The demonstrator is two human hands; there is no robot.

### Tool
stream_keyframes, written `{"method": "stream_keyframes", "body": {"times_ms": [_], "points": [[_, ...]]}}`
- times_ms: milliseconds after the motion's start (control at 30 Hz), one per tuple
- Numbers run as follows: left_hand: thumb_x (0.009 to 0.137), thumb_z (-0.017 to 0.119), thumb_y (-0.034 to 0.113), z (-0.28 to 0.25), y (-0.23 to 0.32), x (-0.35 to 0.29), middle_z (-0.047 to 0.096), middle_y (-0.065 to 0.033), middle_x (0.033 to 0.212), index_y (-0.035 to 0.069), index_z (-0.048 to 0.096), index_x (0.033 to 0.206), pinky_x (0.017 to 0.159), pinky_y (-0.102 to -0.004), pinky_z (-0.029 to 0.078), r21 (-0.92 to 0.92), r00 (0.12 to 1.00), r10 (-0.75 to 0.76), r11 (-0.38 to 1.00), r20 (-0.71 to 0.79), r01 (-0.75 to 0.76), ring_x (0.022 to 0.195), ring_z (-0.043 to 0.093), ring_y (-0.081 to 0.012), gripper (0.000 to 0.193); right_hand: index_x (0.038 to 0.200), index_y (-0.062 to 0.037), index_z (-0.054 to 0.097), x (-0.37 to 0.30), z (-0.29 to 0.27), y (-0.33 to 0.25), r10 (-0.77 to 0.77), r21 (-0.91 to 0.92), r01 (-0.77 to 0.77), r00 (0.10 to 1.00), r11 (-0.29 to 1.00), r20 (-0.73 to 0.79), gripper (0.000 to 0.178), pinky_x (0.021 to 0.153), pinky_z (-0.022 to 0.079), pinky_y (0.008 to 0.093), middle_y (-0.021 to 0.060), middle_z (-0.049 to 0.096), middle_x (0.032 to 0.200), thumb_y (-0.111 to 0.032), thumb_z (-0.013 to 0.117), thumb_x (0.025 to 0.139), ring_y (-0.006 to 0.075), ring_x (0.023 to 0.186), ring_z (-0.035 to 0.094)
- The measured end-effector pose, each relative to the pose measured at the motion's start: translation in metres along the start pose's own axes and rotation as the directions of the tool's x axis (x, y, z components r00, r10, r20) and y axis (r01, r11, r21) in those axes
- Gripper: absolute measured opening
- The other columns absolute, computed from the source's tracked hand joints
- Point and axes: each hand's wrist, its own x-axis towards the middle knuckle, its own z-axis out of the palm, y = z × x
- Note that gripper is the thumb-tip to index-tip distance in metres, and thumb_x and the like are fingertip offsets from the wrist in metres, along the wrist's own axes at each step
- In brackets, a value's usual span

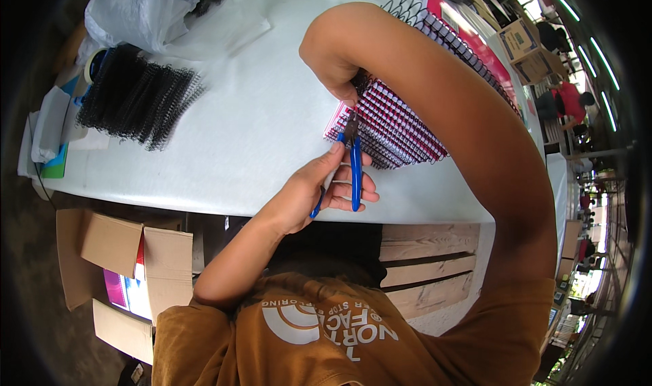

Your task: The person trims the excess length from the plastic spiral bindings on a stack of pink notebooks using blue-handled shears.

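My left hand (305, 189) is closed around the handles of blue-handled wire cutters (356, 175), some of its fingers lying loosely behind them. The cutters' dark jaws point away from me, up to the corner of a stack of spiral-bound notebooks (401, 124). Rows of dark coils run along this stack, with red and white showing between them. My right arm arches over the notebooks from the right. At its end my right hand (336, 66) bends down, fingertips pinched together right by the jaws at the stack's corner. What lies between those fingertips is hidden.
Loose black plastic coils (132, 94) lie heaped at the table's left, near a clear plastic bag (142, 12). More spiral-bound books (468, 53) stand beyond my right arm. An open cardboard box (166, 270) sits below the table's near edge (204, 211). People are in the right background.
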Motion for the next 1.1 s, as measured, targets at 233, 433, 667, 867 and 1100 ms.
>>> {"method": "stream_keyframes", "body": {"times_ms": [233,433,667,867,1100], "points": [[0.096,0.022,0.05,0.003,0.01,0.004,0.059,-0.0112,0.088,0.003,0.047,0.115,0.073,-0.0316,0.051,0.021,0.995,0.024,1.0,-0.097,-0.022,0.086,0.062,-0.0228,0.056,0.088,-0.0031,0.072,0.001,-0.006,0.0,-0.042,0.04,0.041,0.999,0.998,0.008,0.026,0.062,0.051,0.0379,0.0142,0.068,0.086,-0.007,0.074,0.063,0.0243,0.073,0.064],[0.096,0.023,0.052,-0.021,-0.004,0.008,0.057,-0.0118,0.083,0.002,0.046,0.116,0.066,-0.0337,0.053,-0.264,0.981,0.081,0.964,0.176,-0.032,0.069,0.062,-0.0239,0.059,0.09,-0.0058,0.072,0.008,-0.003,0.003,-0.027,0.051,0.026,0.999,0.998,0.021,0.023,0.066,0.051,0.0363,0.0115,0.068,0.089,-0.006,0.073,0.067,0.0231,0.077,0.064],[0.095,0.023,0.051,0.019,0.01,0.003,0.054,-0.0092,0.075,0.003,0.048,0.107,0.055,-0.0327,0.053,-0.152,0.985,-0.018,0.988,-0.172,-0.009,0.061,0.058,-0.0206,0.056,0.09,-0.0078,0.072,0.014,0.001,0.0,-0.038,0.02,0.039,0.999,0.999,-0.038,0.022,0.07,0.051,0.0373,0.0098,0.068,0.093,-0.007,0.072,0.069,0.0246,0.084,0.064],[0.095,0.024,0.053,-0.015,-0.001,0.005,0.057,-0.0116,0.079,0.002,0.047,0.109,0.062,-0.0342,0.053,-0.354,0.962,0.12,0.935,0.245,-0.026,0.066,0.059,-0.0205,0.058,0.09,-0.0089,0.072,0.002,-0.002,0.003,-0.052,0.043,0.054,0.997,0.998,-0.056,0.022,0.071,0.051,0.0376,0.0085,0.068,0.093,-0.007,0.073,0.068,0.0245,0.086,0.064],[0.095,0.021,0.053,0.02,0.013,0.003,0.061,-0.0162,0.096,0.003,0.045,0.118,0.08,-0.0381,0.05,-0.015,0.997,0.057,0.998,-0.051,-0.058,0.094,0.062,-0.0281,0.06,0.093,-0.0097,0.072,0.009,0.0,0.002,-0.104,0.015,0.105,0.993,0.994,-0.054,0.025,0.071,0.051,0.0369,0.0079,0.068,0.096,-0.009,0.074,0.068,0.0242,0.087,0.064]]}}
